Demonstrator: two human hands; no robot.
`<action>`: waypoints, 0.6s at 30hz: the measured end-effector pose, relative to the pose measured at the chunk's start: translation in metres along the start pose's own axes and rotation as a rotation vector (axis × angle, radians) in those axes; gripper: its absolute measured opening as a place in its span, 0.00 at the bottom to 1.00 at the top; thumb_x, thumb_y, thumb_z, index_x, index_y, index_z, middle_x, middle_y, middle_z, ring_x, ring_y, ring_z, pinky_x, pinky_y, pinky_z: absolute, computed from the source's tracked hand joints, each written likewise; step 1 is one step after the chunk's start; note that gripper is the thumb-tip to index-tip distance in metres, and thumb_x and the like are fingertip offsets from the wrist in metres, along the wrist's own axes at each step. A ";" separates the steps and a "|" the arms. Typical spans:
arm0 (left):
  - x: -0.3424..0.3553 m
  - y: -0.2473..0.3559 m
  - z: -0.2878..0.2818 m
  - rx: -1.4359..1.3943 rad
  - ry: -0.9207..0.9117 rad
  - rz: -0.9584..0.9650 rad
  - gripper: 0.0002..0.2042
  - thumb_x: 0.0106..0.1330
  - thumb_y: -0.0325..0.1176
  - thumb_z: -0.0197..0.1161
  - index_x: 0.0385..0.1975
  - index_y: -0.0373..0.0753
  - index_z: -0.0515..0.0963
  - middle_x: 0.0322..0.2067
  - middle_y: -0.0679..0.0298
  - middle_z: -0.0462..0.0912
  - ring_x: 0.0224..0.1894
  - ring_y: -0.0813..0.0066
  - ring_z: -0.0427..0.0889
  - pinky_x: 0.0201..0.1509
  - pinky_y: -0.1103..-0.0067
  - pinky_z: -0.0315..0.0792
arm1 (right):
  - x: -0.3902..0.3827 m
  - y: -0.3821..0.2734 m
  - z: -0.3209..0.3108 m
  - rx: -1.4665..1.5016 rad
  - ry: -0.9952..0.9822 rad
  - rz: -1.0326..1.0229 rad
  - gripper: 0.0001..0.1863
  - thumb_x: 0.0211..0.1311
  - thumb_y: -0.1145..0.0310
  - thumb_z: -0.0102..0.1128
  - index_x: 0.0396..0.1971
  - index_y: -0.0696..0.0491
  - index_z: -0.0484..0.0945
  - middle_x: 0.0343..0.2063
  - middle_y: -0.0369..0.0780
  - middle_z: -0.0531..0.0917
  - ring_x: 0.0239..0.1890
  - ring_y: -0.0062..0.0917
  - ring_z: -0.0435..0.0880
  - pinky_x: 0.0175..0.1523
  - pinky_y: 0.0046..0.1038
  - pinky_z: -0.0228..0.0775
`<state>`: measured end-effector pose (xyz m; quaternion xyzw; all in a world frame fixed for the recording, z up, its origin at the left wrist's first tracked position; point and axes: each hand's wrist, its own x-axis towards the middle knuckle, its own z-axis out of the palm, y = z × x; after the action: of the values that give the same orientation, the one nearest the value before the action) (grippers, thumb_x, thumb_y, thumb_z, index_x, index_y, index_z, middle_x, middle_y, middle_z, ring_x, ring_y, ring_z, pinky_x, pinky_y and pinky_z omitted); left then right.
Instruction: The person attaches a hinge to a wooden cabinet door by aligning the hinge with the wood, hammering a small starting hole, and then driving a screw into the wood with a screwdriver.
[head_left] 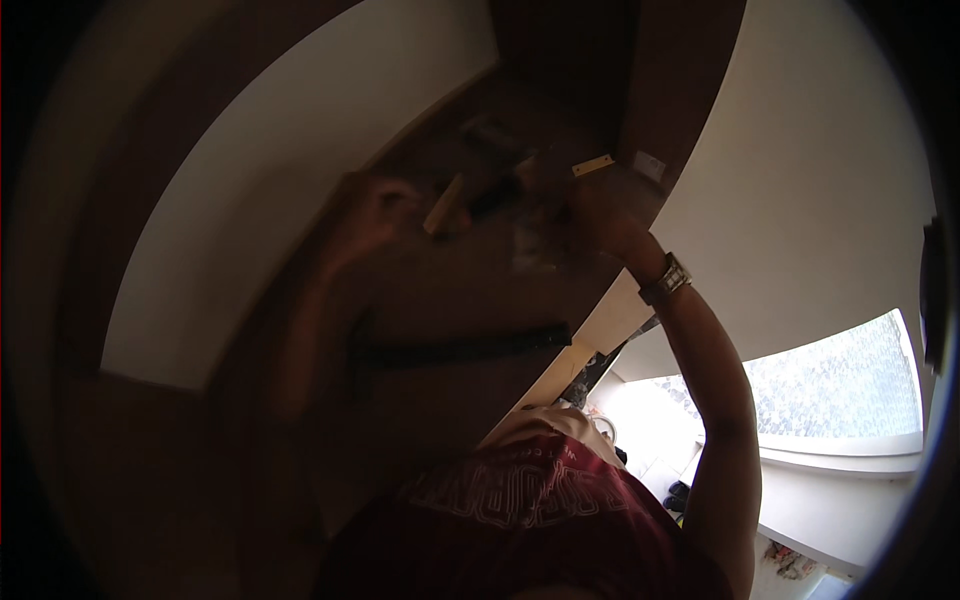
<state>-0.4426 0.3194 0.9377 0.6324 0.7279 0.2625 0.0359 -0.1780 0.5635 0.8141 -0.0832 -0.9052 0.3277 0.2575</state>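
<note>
At upper centre, the left hand (pixel 392 205) is near a yellow strip (pixel 443 207), the right hand (pixel 603 222) near a second strip (pixel 593 166); their grip I cannot tell.

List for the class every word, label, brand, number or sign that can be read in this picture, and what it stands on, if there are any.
Maroon shirt: large outlined letters across the front and a smaller line of lettering; wording not copied here.
Wristwatch: any markings too small to read.
Pale rectangular piece: any markings too small to read.
Yellow strip: no lettering can be made out.
</note>
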 end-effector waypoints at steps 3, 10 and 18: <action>-0.037 -0.060 -0.036 0.242 -0.017 -0.145 0.08 0.59 0.27 0.67 0.37 0.36 0.85 0.36 0.53 0.87 0.41 0.56 0.86 0.51 0.69 0.77 | 0.016 -0.018 0.010 0.046 -0.075 -0.043 0.22 0.58 0.64 0.68 0.54 0.52 0.79 0.39 0.45 0.87 0.40 0.35 0.87 0.46 0.35 0.78; -0.083 -0.098 -0.024 0.269 -0.096 -0.127 0.09 0.55 0.23 0.64 0.35 0.37 0.85 0.38 0.50 0.85 0.45 0.51 0.84 0.54 0.65 0.76 | 0.021 -0.089 -0.019 -0.077 -0.179 0.352 0.24 0.55 0.69 0.71 0.53 0.54 0.80 0.34 0.41 0.87 0.36 0.25 0.86 0.44 0.30 0.77; -0.085 -0.093 -0.012 0.252 0.088 -0.175 0.08 0.62 0.25 0.61 0.40 0.37 0.82 0.39 0.49 0.85 0.45 0.49 0.83 0.53 0.67 0.76 | 0.012 -0.058 -0.007 -0.050 -0.023 0.101 0.20 0.54 0.68 0.72 0.48 0.55 0.82 0.30 0.41 0.87 0.31 0.25 0.86 0.39 0.30 0.77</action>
<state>-0.5139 0.2296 0.8844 0.5541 0.8082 0.1924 -0.0530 -0.1836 0.5264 0.8611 -0.1316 -0.9107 0.3184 0.2280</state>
